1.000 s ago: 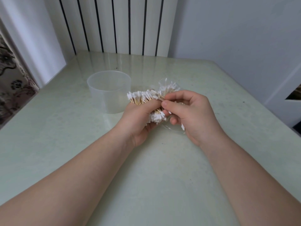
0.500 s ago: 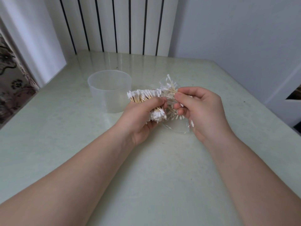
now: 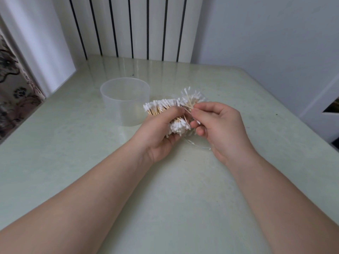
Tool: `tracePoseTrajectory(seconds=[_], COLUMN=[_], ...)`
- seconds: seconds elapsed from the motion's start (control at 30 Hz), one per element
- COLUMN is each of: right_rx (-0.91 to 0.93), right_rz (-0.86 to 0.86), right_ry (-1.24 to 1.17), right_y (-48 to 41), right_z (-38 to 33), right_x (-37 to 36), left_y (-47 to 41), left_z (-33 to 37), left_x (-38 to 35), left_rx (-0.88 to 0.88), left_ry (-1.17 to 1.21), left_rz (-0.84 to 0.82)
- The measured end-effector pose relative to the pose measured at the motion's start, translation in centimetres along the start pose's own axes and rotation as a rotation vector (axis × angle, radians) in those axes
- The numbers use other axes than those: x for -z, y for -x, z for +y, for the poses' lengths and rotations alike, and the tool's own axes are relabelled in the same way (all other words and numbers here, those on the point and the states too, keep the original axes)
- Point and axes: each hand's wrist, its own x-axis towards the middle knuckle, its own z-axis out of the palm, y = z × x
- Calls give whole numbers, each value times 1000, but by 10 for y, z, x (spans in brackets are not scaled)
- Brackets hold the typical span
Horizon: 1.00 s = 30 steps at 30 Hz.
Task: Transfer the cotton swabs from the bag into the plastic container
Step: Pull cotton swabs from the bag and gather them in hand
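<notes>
- Since a second ago the right hand (image 3: 222, 125) has drawn toward 3 o'clock, away from the left hand (image 3: 159, 138), pulling a small fan of swabs (image 3: 191, 97) clear.
- Its thumb and forefinger pinch that fan by the sticks. The left hand curls round the main bundle of cotton swabs (image 3: 161, 107), likely to drop them together.
- The plastic container (image 3: 119, 112) stands open at 10 o'clock of the left hand, seemingly empty.
- The clear bag (image 3: 200, 144) lies on the table (image 3: 183, 198) beneath the hands, mostly hidden; whether swabs remain inside cannot be told.

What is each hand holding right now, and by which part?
Left hand grips a bundle of cotton swabs round its middle; right hand pinches a few swabs by their sticks.
</notes>
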Motion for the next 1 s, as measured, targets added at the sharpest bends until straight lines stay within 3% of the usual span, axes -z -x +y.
tracePoseTrajectory(seconds=[0.37,0.53,0.7,0.83,1.0], right_rx=[76,145,153,108,-50], right_rz=[37,-72,-16,-32,-31], right_ry=[386,464,510,424,-91], right_y=[-2,1,-1,-1,-7], right_z=[9,10,7,3,-11], right_x=[6,4,7,5,14], left_y=[1,0,1,0,0], left_z=[1,2,-4,-2,6], left_x=[0,1,-1,1,3], left_rx=[102,117,105,59,3], left_ry=[74,51,-2,-4,-45], left_rz=[-26,-40,-43,-22,1])
